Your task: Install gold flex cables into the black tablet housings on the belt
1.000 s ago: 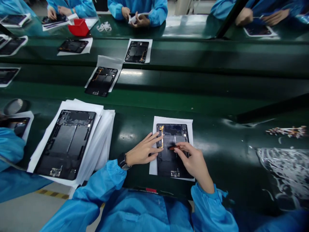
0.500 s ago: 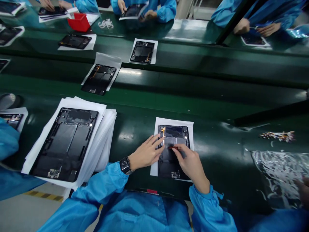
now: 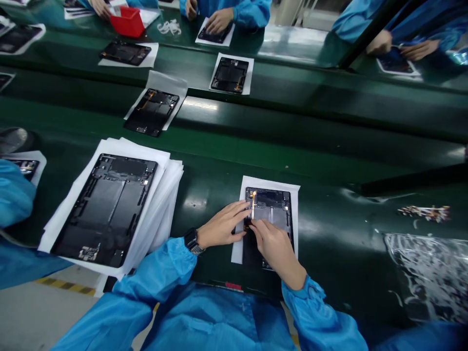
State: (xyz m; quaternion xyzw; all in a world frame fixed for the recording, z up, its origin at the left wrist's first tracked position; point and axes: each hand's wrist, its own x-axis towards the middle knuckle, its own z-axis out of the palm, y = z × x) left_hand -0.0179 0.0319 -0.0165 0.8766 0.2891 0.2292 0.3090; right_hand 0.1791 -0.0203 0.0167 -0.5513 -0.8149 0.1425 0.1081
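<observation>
An opened tablet housing [image 3: 272,199], black inside, lies on a white sheet [image 3: 237,251] in front of me. Along its upper left side runs a thin orange flex cable [image 3: 253,207]. My right hand [image 3: 276,243] reaches over the housing, thumb and forefinger pinched at the lower end of this cable. The fingertips hide most of that end. My left hand [image 3: 221,225], with a black watch [image 3: 191,241] on the wrist, has its fingers stretched out against the housing's left edge, close to the cable.
Left of me, another open tablet housing [image 3: 106,209] rests on a stack of white sheets [image 3: 161,214]. A bag of white strips [image 3: 431,273] and a pile of small cables [image 3: 426,212] lie at the right. Further housings [image 3: 151,112] sit across the bench; co-workers' hands [image 3: 219,22] work opposite.
My right hand has moved left and down to the housing's left side, carrying the small reddish-brown end there. My left hand stays beside the edge. A co-worker opposite has laid a tablet down.
</observation>
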